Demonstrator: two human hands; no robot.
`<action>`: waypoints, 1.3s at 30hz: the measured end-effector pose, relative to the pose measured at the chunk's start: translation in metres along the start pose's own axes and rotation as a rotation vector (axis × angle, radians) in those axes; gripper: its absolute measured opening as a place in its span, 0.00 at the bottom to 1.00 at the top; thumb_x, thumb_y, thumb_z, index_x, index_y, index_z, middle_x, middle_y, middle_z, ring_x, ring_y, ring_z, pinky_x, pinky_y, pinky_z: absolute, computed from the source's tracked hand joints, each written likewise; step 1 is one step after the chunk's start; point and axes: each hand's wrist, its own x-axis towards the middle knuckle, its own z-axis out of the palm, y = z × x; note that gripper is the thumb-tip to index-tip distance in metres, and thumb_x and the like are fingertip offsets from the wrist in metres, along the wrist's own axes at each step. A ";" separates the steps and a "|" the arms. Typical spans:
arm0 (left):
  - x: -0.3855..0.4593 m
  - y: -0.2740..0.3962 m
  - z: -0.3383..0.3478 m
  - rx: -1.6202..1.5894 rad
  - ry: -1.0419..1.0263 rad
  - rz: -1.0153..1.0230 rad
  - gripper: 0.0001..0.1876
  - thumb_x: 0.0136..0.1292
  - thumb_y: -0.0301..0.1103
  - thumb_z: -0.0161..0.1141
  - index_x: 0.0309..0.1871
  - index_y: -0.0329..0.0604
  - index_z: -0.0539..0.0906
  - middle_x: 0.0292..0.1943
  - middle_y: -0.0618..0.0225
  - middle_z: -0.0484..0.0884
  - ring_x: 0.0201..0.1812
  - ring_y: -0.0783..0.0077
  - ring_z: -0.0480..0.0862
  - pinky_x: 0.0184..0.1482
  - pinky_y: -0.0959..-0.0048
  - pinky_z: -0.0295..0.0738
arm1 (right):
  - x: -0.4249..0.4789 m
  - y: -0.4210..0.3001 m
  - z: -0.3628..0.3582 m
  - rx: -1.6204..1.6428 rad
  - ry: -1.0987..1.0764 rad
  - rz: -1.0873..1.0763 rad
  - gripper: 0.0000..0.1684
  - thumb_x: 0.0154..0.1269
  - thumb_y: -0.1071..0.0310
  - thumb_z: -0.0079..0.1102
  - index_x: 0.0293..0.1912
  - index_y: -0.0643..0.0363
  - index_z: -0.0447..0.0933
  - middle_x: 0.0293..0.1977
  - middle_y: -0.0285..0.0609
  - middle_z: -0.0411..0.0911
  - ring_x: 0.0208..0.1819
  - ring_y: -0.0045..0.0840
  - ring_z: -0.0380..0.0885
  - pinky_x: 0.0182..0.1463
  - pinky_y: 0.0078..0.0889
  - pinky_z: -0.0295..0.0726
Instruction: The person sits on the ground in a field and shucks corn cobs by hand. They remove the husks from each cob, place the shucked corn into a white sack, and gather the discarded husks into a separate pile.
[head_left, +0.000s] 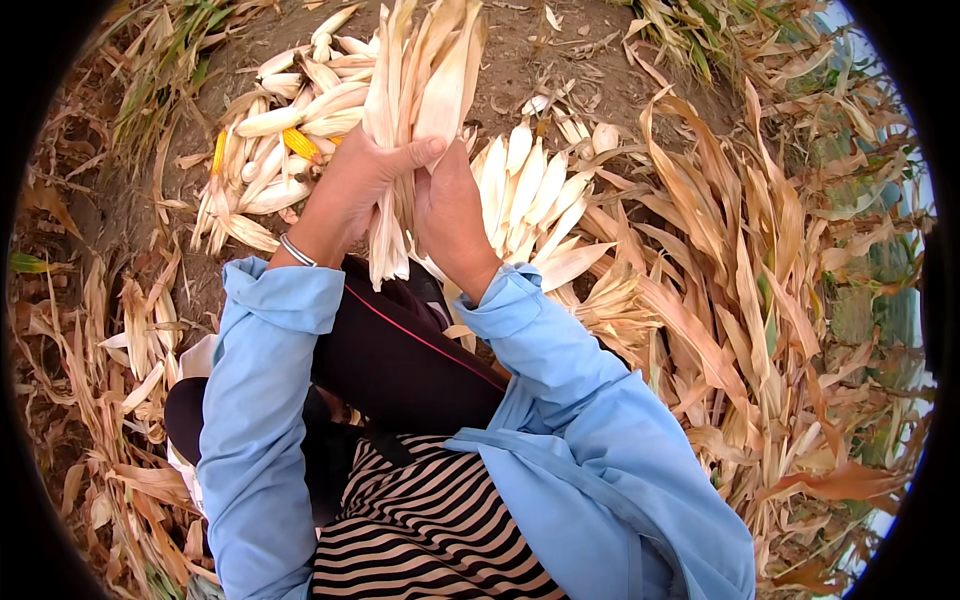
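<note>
Between my two hands is a bundle of dry corn husks (424, 75), its wide leaves fanned upward and a narrower end hanging below. My left hand (349, 180) grips it from the left, thumb laid across the front, a metal bangle (298, 251) at the wrist. From the right, my right hand (450, 206) closes on the bundle just under that thumb. Behind the left hand lies a pile of corn ears (330, 97), most in pale husks, with yellow kernels (300, 142) bared on a few. Beside the right hand, pale husks (532, 184) lie spread like a fan.
Dry corn stalks and leaves (720, 247) heap up along the right. A tied-looking bunch of husks (615, 304) lies near my right sleeve. More dry leaves (97, 360) cover the left side. Bare soil (532, 60) shows ahead; my bent leg (405, 360) is below the hands.
</note>
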 end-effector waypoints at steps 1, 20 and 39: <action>-0.001 0.002 0.000 0.002 -0.023 0.001 0.36 0.50 0.28 0.72 0.62 0.35 0.67 0.51 0.63 0.77 0.51 0.72 0.77 0.54 0.74 0.72 | -0.001 -0.001 0.001 -0.051 -0.007 -0.033 0.17 0.62 0.77 0.46 0.51 0.67 0.66 0.42 0.59 0.68 0.41 0.54 0.72 0.42 0.47 0.75; 0.005 0.026 -0.017 0.084 0.386 0.350 0.21 0.59 0.33 0.62 0.54 0.31 0.74 0.42 0.64 0.80 0.38 0.75 0.81 0.38 0.75 0.78 | 0.031 0.213 -0.047 -0.332 0.067 0.522 0.12 0.58 0.67 0.58 0.38 0.65 0.74 0.32 0.47 0.78 0.34 0.32 0.76 0.39 0.34 0.74; -0.005 0.036 -0.066 0.131 0.417 0.239 0.25 0.60 0.34 0.64 0.57 0.30 0.71 0.45 0.58 0.79 0.42 0.71 0.82 0.43 0.73 0.80 | 0.064 0.300 -0.018 -0.557 0.214 0.772 0.22 0.54 0.72 0.56 0.46 0.75 0.65 0.43 0.69 0.75 0.47 0.57 0.75 0.51 0.45 0.75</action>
